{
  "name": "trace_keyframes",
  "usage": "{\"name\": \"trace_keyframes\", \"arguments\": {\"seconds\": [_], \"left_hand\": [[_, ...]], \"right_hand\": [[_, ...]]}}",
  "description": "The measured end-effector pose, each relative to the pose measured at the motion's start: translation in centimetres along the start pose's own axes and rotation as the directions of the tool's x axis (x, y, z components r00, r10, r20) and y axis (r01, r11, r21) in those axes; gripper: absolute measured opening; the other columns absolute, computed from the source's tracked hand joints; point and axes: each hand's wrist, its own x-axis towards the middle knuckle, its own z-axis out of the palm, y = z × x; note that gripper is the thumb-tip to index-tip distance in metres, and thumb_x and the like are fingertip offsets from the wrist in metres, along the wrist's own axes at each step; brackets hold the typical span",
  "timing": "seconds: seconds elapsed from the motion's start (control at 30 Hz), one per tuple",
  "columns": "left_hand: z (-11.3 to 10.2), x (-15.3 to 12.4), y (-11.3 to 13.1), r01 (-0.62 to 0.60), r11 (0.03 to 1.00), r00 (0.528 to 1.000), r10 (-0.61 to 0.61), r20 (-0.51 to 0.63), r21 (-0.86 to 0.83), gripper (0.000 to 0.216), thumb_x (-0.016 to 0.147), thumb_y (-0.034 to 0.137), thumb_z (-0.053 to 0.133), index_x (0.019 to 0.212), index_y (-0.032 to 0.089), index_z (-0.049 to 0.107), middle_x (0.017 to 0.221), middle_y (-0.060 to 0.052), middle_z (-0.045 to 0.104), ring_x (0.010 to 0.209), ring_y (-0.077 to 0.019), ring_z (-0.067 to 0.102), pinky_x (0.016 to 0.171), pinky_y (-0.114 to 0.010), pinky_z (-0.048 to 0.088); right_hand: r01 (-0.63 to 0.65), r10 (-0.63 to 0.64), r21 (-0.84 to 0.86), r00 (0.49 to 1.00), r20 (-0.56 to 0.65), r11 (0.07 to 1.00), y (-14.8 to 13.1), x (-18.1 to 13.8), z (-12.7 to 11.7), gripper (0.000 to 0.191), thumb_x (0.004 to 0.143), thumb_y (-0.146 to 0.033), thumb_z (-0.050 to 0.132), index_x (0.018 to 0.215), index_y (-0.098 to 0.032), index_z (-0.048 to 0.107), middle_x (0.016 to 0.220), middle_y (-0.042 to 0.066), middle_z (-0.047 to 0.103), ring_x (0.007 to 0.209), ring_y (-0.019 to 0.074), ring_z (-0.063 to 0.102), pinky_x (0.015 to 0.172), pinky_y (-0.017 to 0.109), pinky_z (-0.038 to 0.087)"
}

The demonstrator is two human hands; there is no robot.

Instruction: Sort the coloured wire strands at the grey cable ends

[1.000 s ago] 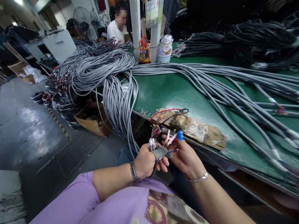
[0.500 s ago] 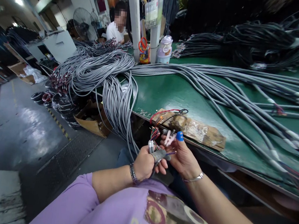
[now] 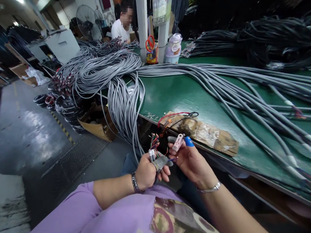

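Observation:
My left hand [image 3: 146, 171] is closed around grey cables [image 3: 151, 154], whose white-banded ends stick up past my fist. Thin coloured wires [image 3: 154, 142] fan out from those ends, and a few run across toward my other hand. Grey covering wraps the left thumb. My right hand [image 3: 193, 165], with a blue cover on the thumb and a grey one on a finger, pinches a small pink clip [image 3: 178, 143] that resembles a clothespin. It is just right of the wires. A dark blue wire end [image 3: 174, 159] lies near the right fingers; whether they touch it I cannot tell.
A taped wooden block [image 3: 210, 136] with red and black leads lies at the edge of the green table [image 3: 163, 91]. Grey cable bundles [image 3: 124, 103] hang over the edge at left. A cardboard box [image 3: 96, 124] stands below. Someone in white [image 3: 121, 30] sits beyond.
My right hand has drawn slightly away from my left and turned the clip, so its flat side now shows. The wires have shifted a little left with my left hand.

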Motion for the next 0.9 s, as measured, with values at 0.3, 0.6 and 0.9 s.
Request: {"name": "trace_keyframes", "arguments": {"seconds": [0.3,0.6,0.9], "left_hand": [[1.4,0.4,1.2,-0.055,0.997,0.997,0.052,-0.053,-0.06,0.048,0.063,0.059,0.072,0.07,0.014,0.055,0.052,0.0,0.061,0.036,-0.0104,0.055,0.031,-0.017,0.028],[1.9,1.2,0.7,-0.053,0.998,0.997,0.051,-0.059,-0.034,0.048,0.065,0.059,0.071,0.072,0.015,0.053,0.053,0.0,0.061,0.037,-0.0103,0.055,0.032,-0.018,0.029],[1.8,1.4,0.1,-0.041,0.999,0.998,0.04,-0.057,-0.007,0.049,0.065,0.061,0.07,0.071,0.016,0.051,0.053,0.001,0.061,0.037,-0.0099,0.055,0.032,-0.017,0.028]], "right_hand": [[0.076,-0.088,-0.113,0.991,-0.102,0.991,-0.1,0.6,0.3,0.039,0.066,-0.057,0.077,0.076,-0.02,0.068,0.066,0.0,0.063,0.056,0.0129,0.052,0.055,0.027,0.045],[0.303,-0.456,-0.575,0.879,-0.14,0.76,1.1,0.1,-0.1,0.057,0.08,-0.074,0.045,0.067,-0.021,0.063,0.06,0.003,0.059,0.056,0.0171,0.052,0.055,0.031,0.044],[0.07,-0.072,-0.069,0.997,-0.025,0.995,0.9,0.7,0.7,0.051,0.066,-0.072,0.066,0.074,-0.021,0.066,0.058,0.001,0.062,0.041,0.0156,0.051,0.042,0.032,0.044]]}}
